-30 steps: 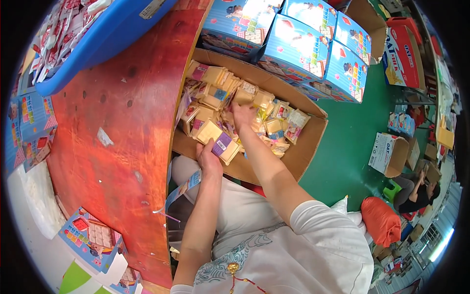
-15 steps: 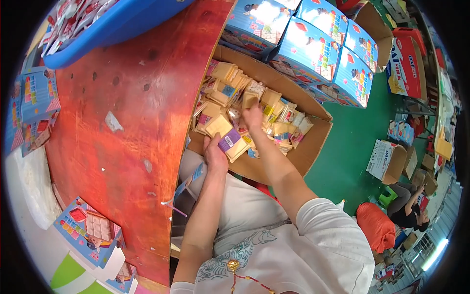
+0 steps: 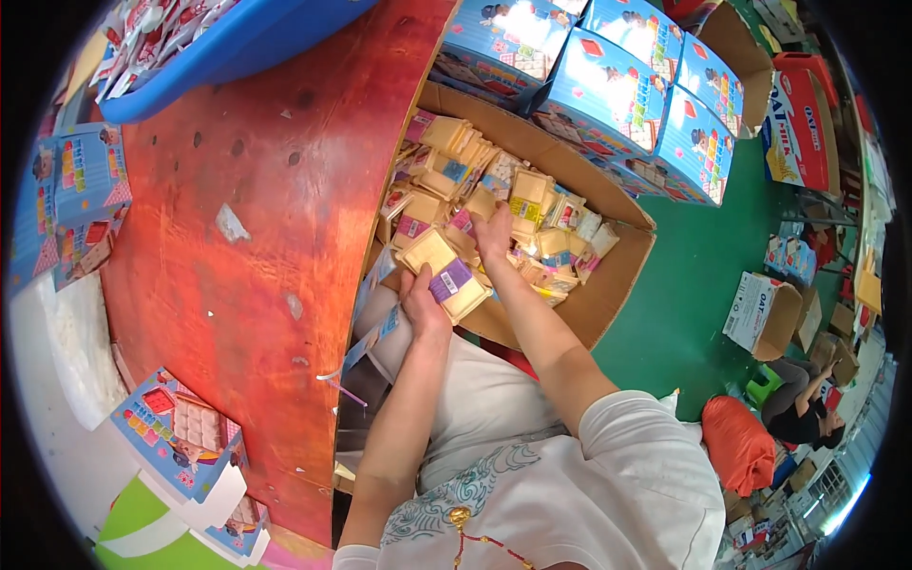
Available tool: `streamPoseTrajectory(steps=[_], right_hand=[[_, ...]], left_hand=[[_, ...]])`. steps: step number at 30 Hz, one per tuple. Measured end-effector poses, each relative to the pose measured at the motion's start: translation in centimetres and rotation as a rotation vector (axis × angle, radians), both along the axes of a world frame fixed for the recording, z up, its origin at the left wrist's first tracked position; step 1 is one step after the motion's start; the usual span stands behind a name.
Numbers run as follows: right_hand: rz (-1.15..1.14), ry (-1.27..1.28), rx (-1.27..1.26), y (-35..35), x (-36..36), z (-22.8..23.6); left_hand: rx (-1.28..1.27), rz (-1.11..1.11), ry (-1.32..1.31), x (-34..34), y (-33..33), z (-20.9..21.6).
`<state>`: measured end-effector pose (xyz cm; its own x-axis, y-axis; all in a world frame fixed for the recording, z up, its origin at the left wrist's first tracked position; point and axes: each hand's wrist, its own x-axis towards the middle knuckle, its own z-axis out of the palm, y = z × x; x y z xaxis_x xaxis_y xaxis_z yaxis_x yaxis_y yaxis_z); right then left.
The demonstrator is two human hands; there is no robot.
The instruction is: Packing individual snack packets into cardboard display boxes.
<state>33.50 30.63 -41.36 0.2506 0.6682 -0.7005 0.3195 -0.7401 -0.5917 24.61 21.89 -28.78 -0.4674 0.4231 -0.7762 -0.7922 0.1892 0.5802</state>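
Note:
My left hand (image 3: 425, 304) is closed on the lower edge of a flat cream-coloured pack (image 3: 425, 249) with a purple label, held tilted over the near side of an open cardboard box (image 3: 616, 275). Inside the box lies a jumbled heap of similar packs (image 3: 446, 171) with pink, blue, yellow and purple labels. My right hand (image 3: 493, 237) reaches into the middle of this heap, its fingers closed on another cream-coloured pack (image 3: 481, 201). Part of that pack is hidden by the fingers.
Left of the box is a worn red tabletop (image 3: 256, 247) bearing a blue tub (image 3: 256, 52) of small wrapped packets. Blue printed cartons (image 3: 608, 85) are stacked beyond the box. Another person (image 3: 803, 418) sits at far right, past an orange sack (image 3: 736, 451).
The view has shifted slightly. My left hand still holds the purple-labelled pack near the box's near side. My right hand stays in the heap, its fingers on a pack.

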Motion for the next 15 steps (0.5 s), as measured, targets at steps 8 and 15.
streamPoseTrajectory(steps=[8,15], right_hand=[[0.366,-0.434,0.095,0.4,-3.8,-0.4],[0.29,-0.505,-0.053,2.3,-4.2,-1.1]], left_hand=[[0.008,0.101,0.061,-0.4,0.3,0.0],[-0.014,0.095,0.122,-0.9,0.4,-0.1]])
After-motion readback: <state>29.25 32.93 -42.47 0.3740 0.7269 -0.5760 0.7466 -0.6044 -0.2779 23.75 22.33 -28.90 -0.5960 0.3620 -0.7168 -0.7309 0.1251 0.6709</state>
